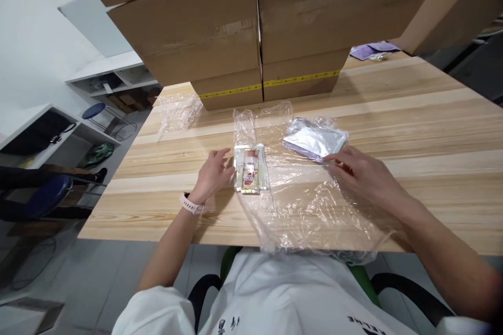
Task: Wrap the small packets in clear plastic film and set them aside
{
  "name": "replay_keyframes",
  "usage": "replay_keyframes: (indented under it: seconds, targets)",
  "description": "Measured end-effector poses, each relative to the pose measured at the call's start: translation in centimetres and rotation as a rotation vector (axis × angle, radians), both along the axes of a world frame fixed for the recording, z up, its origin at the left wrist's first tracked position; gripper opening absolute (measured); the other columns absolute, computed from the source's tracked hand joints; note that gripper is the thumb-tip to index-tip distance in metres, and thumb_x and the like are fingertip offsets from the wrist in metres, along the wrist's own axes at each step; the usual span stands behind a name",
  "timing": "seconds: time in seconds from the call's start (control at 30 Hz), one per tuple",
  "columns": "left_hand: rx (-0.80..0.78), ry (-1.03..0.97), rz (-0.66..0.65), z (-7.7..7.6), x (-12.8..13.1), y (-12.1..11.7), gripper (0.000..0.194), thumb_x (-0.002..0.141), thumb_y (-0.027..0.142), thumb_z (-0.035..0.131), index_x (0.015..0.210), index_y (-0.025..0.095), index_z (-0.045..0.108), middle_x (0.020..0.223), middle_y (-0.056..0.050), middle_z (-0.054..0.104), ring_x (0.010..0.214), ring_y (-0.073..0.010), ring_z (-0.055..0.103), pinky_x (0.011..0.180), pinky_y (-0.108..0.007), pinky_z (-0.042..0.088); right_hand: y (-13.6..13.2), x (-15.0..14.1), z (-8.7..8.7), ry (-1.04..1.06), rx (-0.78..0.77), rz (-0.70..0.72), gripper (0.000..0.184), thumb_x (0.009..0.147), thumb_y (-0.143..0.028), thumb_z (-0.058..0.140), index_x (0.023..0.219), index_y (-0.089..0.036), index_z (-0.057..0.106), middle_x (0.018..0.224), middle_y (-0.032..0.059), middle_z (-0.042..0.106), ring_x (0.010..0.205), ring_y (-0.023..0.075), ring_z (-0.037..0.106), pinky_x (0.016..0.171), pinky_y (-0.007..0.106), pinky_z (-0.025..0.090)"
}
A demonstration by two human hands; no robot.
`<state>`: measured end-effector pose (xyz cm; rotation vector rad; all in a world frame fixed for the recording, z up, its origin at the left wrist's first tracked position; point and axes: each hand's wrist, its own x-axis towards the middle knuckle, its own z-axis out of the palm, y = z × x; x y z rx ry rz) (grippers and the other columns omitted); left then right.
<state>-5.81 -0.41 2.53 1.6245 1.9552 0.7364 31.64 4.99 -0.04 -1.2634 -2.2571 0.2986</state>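
Observation:
My right hand point(359, 175) pinches the near edge of a silver foil pouch point(316, 137), whose underside or a layer below it shows purple. My left hand point(214, 172) is on the left with its fingers apart, the tips close to a narrow printed sachet point(250, 170). That sachet lies on top of a wider pale gold packet point(264, 167). Whether the left fingertips touch the packet I cannot tell. Clear plastic film point(306, 209) spreads beneath the pouch and packets and droops over the table's front edge.
Large cardboard boxes point(196, 36) with yellow tape stand at the back of the wooden table point(424, 115). Crumpled clear film point(178, 112) lies at the back left, and purple pouches point(369, 51) at the back right. Blue stools point(49, 196) and white shelves are off to the left.

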Motion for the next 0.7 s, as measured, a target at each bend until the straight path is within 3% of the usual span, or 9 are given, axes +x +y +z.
replay_keyframes:
  seconds: [0.07,0.13,0.27,0.4,0.53,0.7]
  targets:
    - [0.104,0.096,-0.024,0.5,0.8,0.0,0.03,0.085,0.026,0.065,0.114,0.018,0.065,0.11,-0.01,0.063,0.089,-0.0219,0.06,0.07,-0.033,0.048,-0.1,-0.1,1.0,-0.075,0.155,-0.057,0.026,0.1,-0.032,0.047,0.111,-0.025,0.071,0.11,0.0136,0.066,0.097,0.0319,0.063,0.063,0.04,0.045]
    - [0.132,0.071,-0.083,0.8,2.0,0.3,0.014,0.089,0.029,0.063,0.099,0.019,0.063,0.098,-0.008,0.064,0.083,-0.0209,0.058,0.067,-0.032,0.044,-0.2,-1.4,1.8,-0.093,0.213,0.022,0.026,0.102,-0.031,0.046,0.112,-0.025,0.069,0.113,0.0139,0.066,0.103,0.0332,0.06,0.067,0.042,0.047]
    - [0.07,0.041,-0.154,0.5,4.5,1.0,0.012,0.089,0.03,0.065,0.091,0.02,0.058,0.086,-0.005,0.063,0.072,-0.0187,0.055,0.063,-0.031,0.038,0.0,-6.5,1.2,-0.137,0.035,0.391,0.023,0.102,-0.025,0.046,0.1,-0.023,0.069,0.104,0.0114,0.067,0.095,0.0293,0.059,0.074,0.045,0.05]
    - [0.056,0.073,-0.161,-0.7,5.0,1.2,0.007,0.087,0.021,0.063,0.09,0.02,0.057,0.087,-0.004,0.061,0.071,-0.018,0.055,0.065,-0.031,0.039,0.7,-10.7,-0.4,-0.174,-0.055,0.529,0.024,0.101,-0.022,0.043,0.095,-0.024,0.066,0.1,0.0122,0.065,0.092,0.0293,0.057,0.079,0.048,0.051]
    - [0.024,-0.122,-0.134,-1.4,3.8,0.9,0.008,0.088,0.025,0.064,0.09,0.019,0.059,0.09,-0.005,0.063,0.074,-0.0177,0.058,0.067,-0.031,0.044,1.3,-11.9,-0.4,-0.064,-0.162,0.583,0.022,0.103,-0.029,0.043,0.109,-0.028,0.065,0.112,0.0104,0.065,0.101,0.0303,0.059,0.087,0.052,0.054]
    - [-0.074,-0.542,-0.133,-0.9,2.3,0.9,0.035,0.093,0.051,0.064,0.105,0.018,0.063,0.099,-0.009,0.067,0.083,-0.0182,0.062,0.073,-0.032,0.05,1.2,-12.3,0.5,0.018,-0.239,0.581,0.029,0.1,-0.029,0.052,0.127,-0.033,0.06,0.128,0.008,0.064,0.116,0.0317,0.06,0.095,0.058,0.054]
